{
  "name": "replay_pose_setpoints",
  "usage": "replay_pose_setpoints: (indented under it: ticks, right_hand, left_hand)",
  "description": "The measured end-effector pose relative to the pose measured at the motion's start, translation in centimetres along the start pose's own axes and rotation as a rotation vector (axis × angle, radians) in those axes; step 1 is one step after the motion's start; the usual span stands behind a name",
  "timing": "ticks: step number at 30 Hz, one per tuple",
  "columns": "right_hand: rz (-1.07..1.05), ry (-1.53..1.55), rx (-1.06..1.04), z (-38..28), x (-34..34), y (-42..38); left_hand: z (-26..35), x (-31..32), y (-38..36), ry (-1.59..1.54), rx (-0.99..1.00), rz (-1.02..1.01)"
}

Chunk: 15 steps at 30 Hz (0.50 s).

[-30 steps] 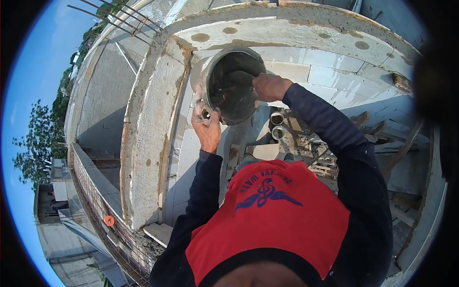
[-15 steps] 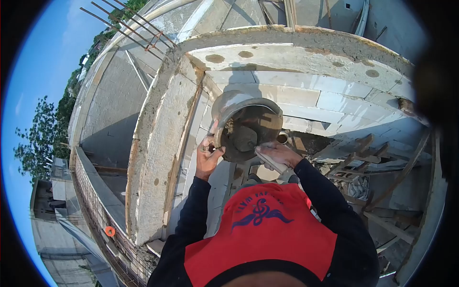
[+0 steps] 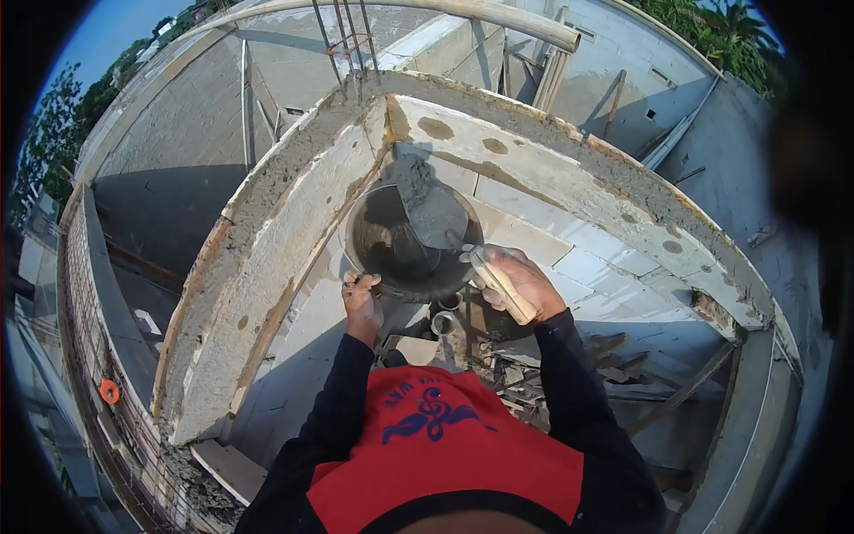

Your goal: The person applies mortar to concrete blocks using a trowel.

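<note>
sunlit concrete beams (image 3: 285,258) meet at a corner, their tops rough and grey, with rusty steel bars (image 3: 349,40) rising near the join. pale block wall (image 3: 529,231) shows below the right-hand beam, marked by bright patches and shadow, and leafy trees (image 3: 734,44) stand far off at upper right. just inside the corner is a dark bucket (image 3: 375,222), its open mouth facing the wearer. the left hand (image 3: 363,307) has its fingers curled on the near left edge of the bucket, grasping it. the right hand (image 3: 520,280) is wrapped around the pale handle of a trowel (image 3: 436,216), whose grey, coated blade lies across the bucket's mouth and points toward the corner. below the bucket are round pipe ends (image 3: 443,322), beyond the wearer's red shirt (image 3: 445,467). an orange ring (image 3: 109,391) sits at far left.
</note>
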State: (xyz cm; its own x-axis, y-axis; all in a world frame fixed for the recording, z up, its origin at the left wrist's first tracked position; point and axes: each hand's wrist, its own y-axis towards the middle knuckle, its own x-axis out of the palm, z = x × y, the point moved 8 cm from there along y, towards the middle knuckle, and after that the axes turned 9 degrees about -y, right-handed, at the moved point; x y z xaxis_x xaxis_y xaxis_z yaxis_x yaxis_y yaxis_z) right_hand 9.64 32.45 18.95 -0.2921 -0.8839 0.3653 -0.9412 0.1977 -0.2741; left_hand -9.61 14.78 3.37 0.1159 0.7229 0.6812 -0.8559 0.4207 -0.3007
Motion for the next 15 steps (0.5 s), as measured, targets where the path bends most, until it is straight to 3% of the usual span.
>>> replay_pose_setpoints:
  ticks: [8, 11, 13, 15]
  right_hand:
    - [0.732, -1.562, -0.671, -18.0, -4.2, 7.5]
    - [0.745, -1.881, -0.474, -19.0, -6.4, 13.0]
    - [0.810, -1.788, -0.560, -21.3, -4.6, 13.6]
    - [0.849, -1.722, -0.571, -21.9, -4.3, 13.9]
  left_hand:
    - [1.1, -5.8, -2.2, 0.052, -0.083, 0.193]
    - [0.7, -7.5, -2.8, 0.035, -0.090, 0.192]
    - [1.7, -7.3, -1.4, -0.023, -0.002, 0.156]
    - [2.0, -8.4, -1.5, -0.025, -0.035, 0.168]
